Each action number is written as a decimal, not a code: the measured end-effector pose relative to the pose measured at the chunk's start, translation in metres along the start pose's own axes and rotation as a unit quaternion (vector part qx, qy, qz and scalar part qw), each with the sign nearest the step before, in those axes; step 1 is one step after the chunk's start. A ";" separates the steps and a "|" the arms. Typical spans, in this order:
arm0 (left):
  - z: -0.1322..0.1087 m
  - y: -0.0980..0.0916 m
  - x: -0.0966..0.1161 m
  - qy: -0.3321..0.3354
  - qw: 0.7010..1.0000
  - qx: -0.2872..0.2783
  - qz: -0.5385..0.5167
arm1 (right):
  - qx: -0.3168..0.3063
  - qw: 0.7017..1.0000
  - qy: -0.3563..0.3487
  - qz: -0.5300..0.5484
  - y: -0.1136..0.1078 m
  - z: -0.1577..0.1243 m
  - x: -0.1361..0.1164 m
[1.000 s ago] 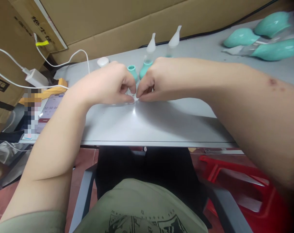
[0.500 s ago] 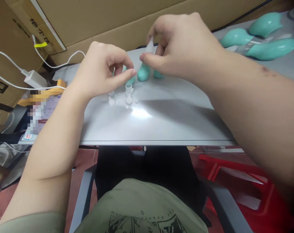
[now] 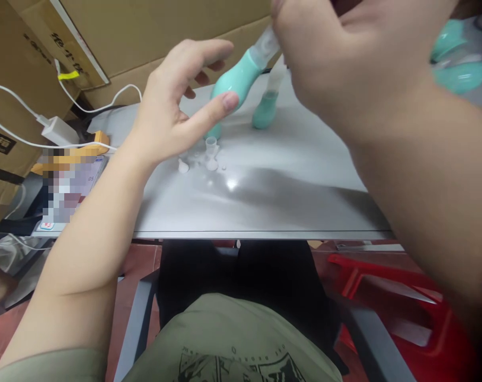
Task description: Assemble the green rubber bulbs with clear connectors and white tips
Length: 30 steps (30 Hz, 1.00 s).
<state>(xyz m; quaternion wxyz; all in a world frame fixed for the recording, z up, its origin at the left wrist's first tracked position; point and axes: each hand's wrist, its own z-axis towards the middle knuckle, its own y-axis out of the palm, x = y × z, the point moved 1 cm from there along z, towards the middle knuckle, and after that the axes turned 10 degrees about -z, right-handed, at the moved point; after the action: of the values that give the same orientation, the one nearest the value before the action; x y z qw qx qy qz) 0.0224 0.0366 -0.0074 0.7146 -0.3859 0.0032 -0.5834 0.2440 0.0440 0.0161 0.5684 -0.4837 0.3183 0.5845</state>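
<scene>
My right hand (image 3: pixel 344 58) is raised close to the camera and grips the clear nozzle end of a teal bulb aspirator (image 3: pixel 237 79), which hangs tilted above the grey table (image 3: pixel 265 201). Just left of the bulb, my left hand (image 3: pixel 177 106) is open with its fingers spread and its thumb near the bulb's side. A second teal bulb aspirator (image 3: pixel 265 103) stands upright on the table behind. Several small clear plastic parts (image 3: pixel 209 156) lie on the table below my left hand.
More teal bulbs (image 3: pixel 459 58) lie at the far right of the table. Cardboard boxes (image 3: pixel 145 37) stand behind it. A white charger and cable (image 3: pixel 58 127) and a phone (image 3: pixel 74 185) sit at the left. A red stool (image 3: pixel 404 313) is under the table at the right.
My right hand has lifted one teal aspirator off the table, up and toward the camera. My left hand has opened from a pinch and risen beside it.
</scene>
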 end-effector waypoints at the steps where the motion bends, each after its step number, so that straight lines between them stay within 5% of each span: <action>1: 0.000 -0.001 0.007 -0.005 1.000 -0.023 -0.009 | 0.066 0.996 -0.066 -0.012 0.005 -0.004 -0.004; 3: 0.001 -0.003 0.015 -0.048 0.997 -0.065 0.008 | 0.068 0.988 -0.131 -0.041 0.016 -0.011 -0.008; 8: 0.003 -0.001 0.010 -0.018 0.998 -0.059 0.024 | -0.012 0.980 -0.198 0.028 0.023 -0.005 0.005; 13: 0.004 -0.002 0.011 -0.031 0.997 -0.060 0.028 | -0.041 0.990 -0.118 0.064 0.018 0.011 0.014; 30: 0.011 0.003 0.020 -0.065 0.995 -0.077 -0.003 | -0.104 0.986 -0.067 0.112 -0.003 -0.005 0.036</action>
<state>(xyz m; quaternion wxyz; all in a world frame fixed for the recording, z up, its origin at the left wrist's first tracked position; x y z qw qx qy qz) 0.0363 0.0258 0.0082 0.6796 -0.4767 0.0008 -0.5576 0.2526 0.0524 -0.0185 0.4661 -0.4610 0.2694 0.7054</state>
